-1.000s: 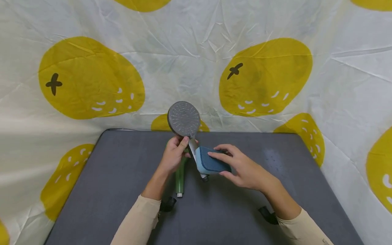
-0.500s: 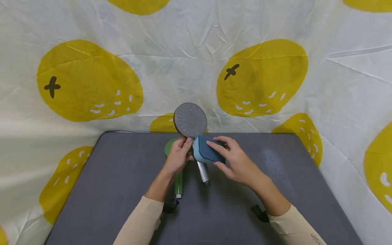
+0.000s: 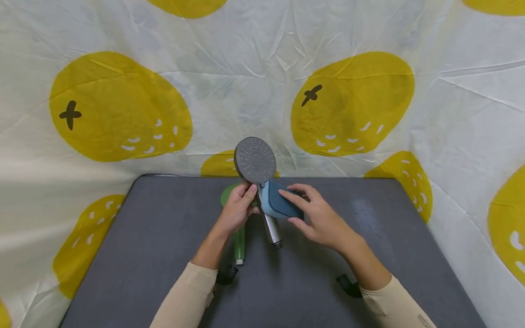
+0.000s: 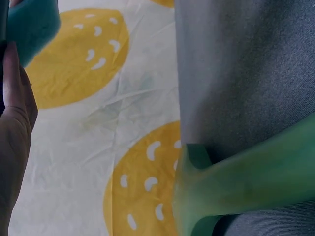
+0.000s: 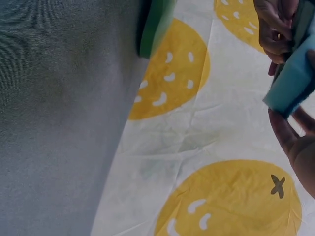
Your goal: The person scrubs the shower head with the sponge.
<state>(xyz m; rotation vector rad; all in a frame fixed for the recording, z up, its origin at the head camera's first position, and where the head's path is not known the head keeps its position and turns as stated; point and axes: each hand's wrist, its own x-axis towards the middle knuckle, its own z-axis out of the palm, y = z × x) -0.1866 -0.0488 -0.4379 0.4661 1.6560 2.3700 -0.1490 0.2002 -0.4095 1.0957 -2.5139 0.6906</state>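
While the left hand (image 3: pixel 235 210) grips the shower head (image 3: pixel 255 160) upright, the right hand (image 3: pixel 317 218) clamps a blue sponge (image 3: pixel 279 205) against its handle; the face looks unwiped.

Green shower head (image 3: pixel 239 237) flat on grey table (image 3: pixel 135 255); yellow-spotted white cloth (image 3: pixel 123 105) behind.
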